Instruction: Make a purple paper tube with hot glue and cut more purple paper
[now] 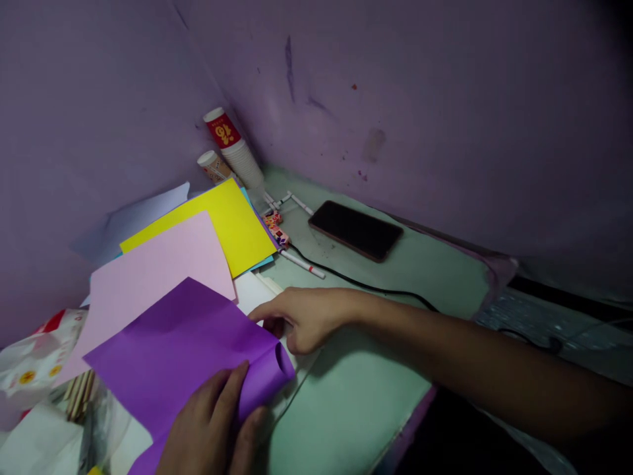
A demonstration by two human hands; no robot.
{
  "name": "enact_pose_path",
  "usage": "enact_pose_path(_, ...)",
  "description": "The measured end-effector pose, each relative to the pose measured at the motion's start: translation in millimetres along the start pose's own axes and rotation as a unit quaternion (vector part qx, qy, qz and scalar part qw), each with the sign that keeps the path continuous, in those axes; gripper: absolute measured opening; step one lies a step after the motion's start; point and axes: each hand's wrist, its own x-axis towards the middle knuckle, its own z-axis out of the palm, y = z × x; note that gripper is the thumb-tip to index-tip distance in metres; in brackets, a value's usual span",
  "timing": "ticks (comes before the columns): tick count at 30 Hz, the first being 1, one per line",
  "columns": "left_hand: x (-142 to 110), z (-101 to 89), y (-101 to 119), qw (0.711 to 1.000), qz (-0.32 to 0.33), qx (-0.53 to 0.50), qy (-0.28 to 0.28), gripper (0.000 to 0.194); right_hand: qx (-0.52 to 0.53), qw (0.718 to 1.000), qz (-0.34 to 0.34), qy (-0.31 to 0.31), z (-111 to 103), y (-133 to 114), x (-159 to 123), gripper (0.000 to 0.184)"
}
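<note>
A purple paper sheet [182, 343] lies on the green table [356, 389], its right edge curled over into a loose fold. My left hand [212, 425] presses flat on the folded part near the bottom, fingers spread. My right hand [301, 316] reaches in from the right and touches the sheet's right edge with fingers bent, thumb under. A pink sheet [163, 270] and a yellow sheet [217, 221] lie beneath and behind the purple one.
A black phone [355, 229] lies at the back with a black cable [376, 287] running past it. Stacked paper cups [232, 148] lean in the corner; white pens [302, 264] lie beside them. A plastic bag [34, 359] sits far left.
</note>
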Motion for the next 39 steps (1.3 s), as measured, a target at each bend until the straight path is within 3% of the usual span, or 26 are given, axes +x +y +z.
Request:
enact_pose_path(3,-1.3,1.2,-5.3,1.0,0.007,0.0,-0.012,0.049,0.0,1.0,-0.009,-0.001,1.3,2.1,-0.4,0.068)
enact_pose_path(5,-0.3,1.2,-5.8,1.0,-0.022,-0.001,-0.017,0.049,0.004,1.0,-0.012,0.001,2.8,3.6,0.6,0.062)
enact_pose_path(17,19.8,-13.7,-10.8,0.994,-0.034,-0.023,-0.1,0.055,-0.132,0.987,0.045,0.082,10.2,-2.7,7.4,0.014)
enact_pose_path(23,18.9,-9.5,-6.8,0.996,-0.039,-0.03,-0.076,0.054,-0.169,0.977,0.081,0.101,16.1,-4.9,9.9,0.012)
enact_pose_path(29,22.1,-12.2,0.7,0.997,-0.061,-0.03,-0.042,0.05,-0.143,0.978,0.093,0.118,20.6,-4.3,10.0,0.015)
enact_pose_path(33,7.7,-24.9,-16.5,0.991,-0.116,-0.05,-0.051,0.044,-0.109,0.984,0.087,0.113,24.1,-0.5,10.5,0.015)
enact_pose_path(39,-38.4,-31.4,-57.1,0.955,-0.252,-0.151,-0.045,0.04,-0.072,0.987,0.087,0.111,27.3,3.5,13.1,0.011)
